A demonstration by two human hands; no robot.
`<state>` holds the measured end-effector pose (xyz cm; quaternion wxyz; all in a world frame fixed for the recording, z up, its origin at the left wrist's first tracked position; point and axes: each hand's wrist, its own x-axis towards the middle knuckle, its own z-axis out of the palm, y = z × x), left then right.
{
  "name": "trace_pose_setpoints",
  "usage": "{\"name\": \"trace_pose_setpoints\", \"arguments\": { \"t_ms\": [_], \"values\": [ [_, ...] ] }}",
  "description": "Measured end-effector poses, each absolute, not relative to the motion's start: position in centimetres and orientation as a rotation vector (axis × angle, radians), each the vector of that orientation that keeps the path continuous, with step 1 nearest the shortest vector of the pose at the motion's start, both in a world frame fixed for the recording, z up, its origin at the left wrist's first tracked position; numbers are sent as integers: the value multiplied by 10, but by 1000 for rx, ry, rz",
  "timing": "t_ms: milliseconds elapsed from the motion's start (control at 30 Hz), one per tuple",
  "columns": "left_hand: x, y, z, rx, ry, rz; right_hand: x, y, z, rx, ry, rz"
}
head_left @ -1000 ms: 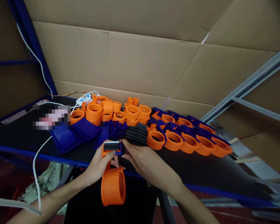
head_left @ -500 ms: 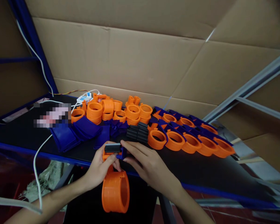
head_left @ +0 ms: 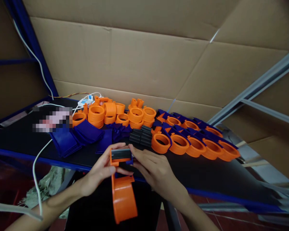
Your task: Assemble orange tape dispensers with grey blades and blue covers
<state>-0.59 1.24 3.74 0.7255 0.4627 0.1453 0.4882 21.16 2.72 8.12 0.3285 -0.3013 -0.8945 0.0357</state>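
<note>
Both my hands hold one orange tape dispenser (head_left: 123,195) over the near edge of the black table (head_left: 207,175). My left hand (head_left: 100,171) grips its upper part from the left, thumb across the front. My right hand (head_left: 154,170) closes on the same head from the right, fingertips at the black roller piece (head_left: 120,155) and a small blue part beside it. The dispenser's round orange body hangs down below my hands, turned edge-on.
A row of assembled orange and blue dispensers (head_left: 197,142) lies at the right. Loose orange rings (head_left: 110,114) are piled at the back, blue plates (head_left: 77,138) at the left, black parts (head_left: 141,136) in the middle. A white cable (head_left: 38,157) crosses the left edge. Cardboard (head_left: 135,64) stands behind.
The dispenser's round body has swung from facing me to edge-on, and its head has tilted up. Both hands stayed on it, shifting slightly right.
</note>
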Motion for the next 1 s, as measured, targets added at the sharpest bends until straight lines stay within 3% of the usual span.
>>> {"name": "trace_pose_setpoints", "arguments": {
  "t_ms": [167, 433, 700, 800, 933, 1000],
  "values": [
    [-5, 18, 42, 838, 179, 986, 218, 34, 81, -765, -2276, 79],
    [-9, 22, 36, 717, 386, 1239, 212, 2, 105, -910, -2322, 247],
    [-5, 12, 42, 789, 458, 1343, 171, -9, 81, -929, -2357, 133],
    [-7, 20, 45, 765, 355, 1343, 175, 7, 85, -882, -2201, 403],
    [-9, 29, 45, 707, 290, 1177, 183, 22, 90, -795, -2044, 1020],
    [-11, 30, 44, 686, 271, 1144, 183, 28, 86, -813, -2078, 1139]
  ]
}}
